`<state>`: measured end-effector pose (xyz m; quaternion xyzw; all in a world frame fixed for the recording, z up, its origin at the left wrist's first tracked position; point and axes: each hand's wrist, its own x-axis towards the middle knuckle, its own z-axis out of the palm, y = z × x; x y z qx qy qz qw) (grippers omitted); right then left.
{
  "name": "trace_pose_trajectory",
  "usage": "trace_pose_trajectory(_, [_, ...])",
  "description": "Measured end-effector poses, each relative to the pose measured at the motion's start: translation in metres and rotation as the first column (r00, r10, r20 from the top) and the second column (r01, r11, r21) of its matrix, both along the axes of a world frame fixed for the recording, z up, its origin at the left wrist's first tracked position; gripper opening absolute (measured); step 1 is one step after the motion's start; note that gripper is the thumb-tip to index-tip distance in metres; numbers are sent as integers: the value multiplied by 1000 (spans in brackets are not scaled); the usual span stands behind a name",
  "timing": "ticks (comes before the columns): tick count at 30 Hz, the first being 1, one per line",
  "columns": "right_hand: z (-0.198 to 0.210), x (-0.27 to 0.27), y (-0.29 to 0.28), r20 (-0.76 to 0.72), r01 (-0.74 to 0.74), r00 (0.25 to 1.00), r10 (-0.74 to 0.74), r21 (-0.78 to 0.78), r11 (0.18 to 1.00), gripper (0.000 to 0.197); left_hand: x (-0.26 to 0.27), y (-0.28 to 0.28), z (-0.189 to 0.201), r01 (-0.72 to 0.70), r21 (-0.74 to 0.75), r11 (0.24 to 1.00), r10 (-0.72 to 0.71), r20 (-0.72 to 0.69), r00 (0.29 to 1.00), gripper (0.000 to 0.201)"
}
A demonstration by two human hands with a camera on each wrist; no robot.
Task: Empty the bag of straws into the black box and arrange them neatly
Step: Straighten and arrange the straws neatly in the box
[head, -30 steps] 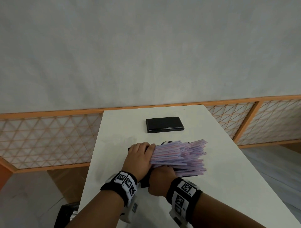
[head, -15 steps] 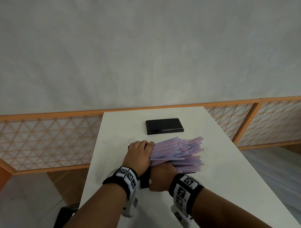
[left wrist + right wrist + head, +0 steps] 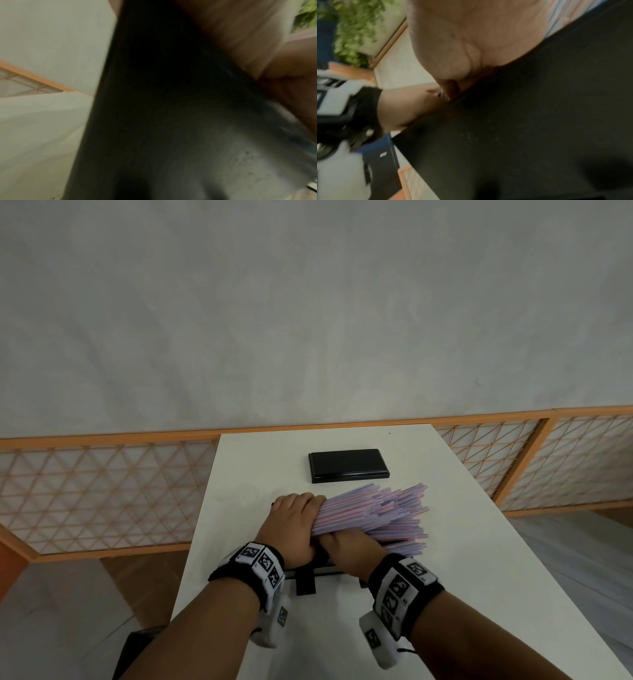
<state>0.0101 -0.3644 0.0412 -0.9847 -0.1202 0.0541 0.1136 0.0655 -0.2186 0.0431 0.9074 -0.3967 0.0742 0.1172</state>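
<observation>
A thick bundle of pale purple and pink straws point(image 3: 376, 515) lies fanned out to the right above the black box point(image 3: 305, 581), which is mostly hidden beneath my hands. My left hand point(image 3: 295, 517) grips the bundle's left end from above. My right hand point(image 3: 352, 547) holds its near side, fingers curled over the straws. The left wrist view is blurred and shows mainly the black box point(image 3: 154, 108) wall close up. The right wrist view shows my palm point(image 3: 479, 40) against the black box point(image 3: 539, 121). No bag shows.
A flat black lid point(image 3: 347, 464) lies farther back on the white table point(image 3: 479, 594). An orange-framed lattice railing point(image 3: 102, 491) runs behind and beside the table, before a grey wall. The table's left edge is close to my left wrist.
Both hands keep hold of the straws. The bundle has shifted slightly left and lower, its fanned ends drawn closer together, and my right hand has slid further onto its near side.
</observation>
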Motion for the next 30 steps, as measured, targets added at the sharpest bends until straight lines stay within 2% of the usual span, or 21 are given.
trace_pose_trajectory(1, [-7, 7, -3, 46, -36, 998, 35, 7, 999, 22, 0, 1, 1, 2, 15, 1000, -2, -4, 1000, 80])
trace_pose_trajectory(4, [-3, 4, 1, 71, -17, 997, 21, -52, 999, 28, 0, 1, 1, -6, 43, 999, 5, 14, 1000, 89])
trace_pose_trajectory(5, [3, 1, 2, 91, -39, 995, 47, -84, 996, 28, 0, 0, -2, -11, 47, 999, 9, 32, 999, 88])
trace_pose_trajectory(8, [6, -9, 3, 0, -92, 996, 92, -117, 989, 35, 1, -3, -12, -33, 27, 999, 30, 107, 994, 74])
trace_pose_trajectory(9, [6, -11, 5, 13, -87, 996, 90, -132, 987, 32, 2, -4, -14, -37, 20, 999, 34, 129, 991, 72])
trace_pose_trajectory(11, [12, -19, 9, -3, 20, 1000, -21, -127, 992, 22, 3, -7, -14, -44, 11, 999, 41, 164, 986, 71])
trace_pose_trajectory(12, [15, -22, 12, -29, 3, 1000, -8, -146, 989, 15, 3, -8, -14, -49, 8, 999, 46, 175, 984, 72])
trace_pose_trajectory(14, [14, -25, 20, 17, -23, 999, 27, -200, 979, 16, 3, -8, -15, -59, 7, 998, 56, 194, 979, 71])
trace_pose_trajectory(17, [13, -29, 33, 8, -67, 998, 68, -110, 992, 24, 4, -8, -17, -62, 27, 998, 55, 202, 978, 71])
trace_pose_trajectory(21, [15, -31, 36, -105, -103, 991, 81, -223, 969, 29, 3, -9, -17, -74, 22, 997, 68, 198, 978, 67])
trace_pose_trajectory(24, [15, -30, 36, -159, -120, 984, 81, -248, 961, 33, 0, -7, -18, -75, 7, 997, 72, 205, 976, 64])
trace_pose_trajectory(27, [16, -31, 38, -154, -118, 985, 79, -268, 956, 30, -2, -7, -17, -87, 2, 996, 85, 202, 976, 58])
trace_pose_trajectory(30, [18, -28, 35, -222, -113, 974, 54, -264, 958, 27, -3, -7, -17, -103, -5, 995, 102, 195, 976, 55])
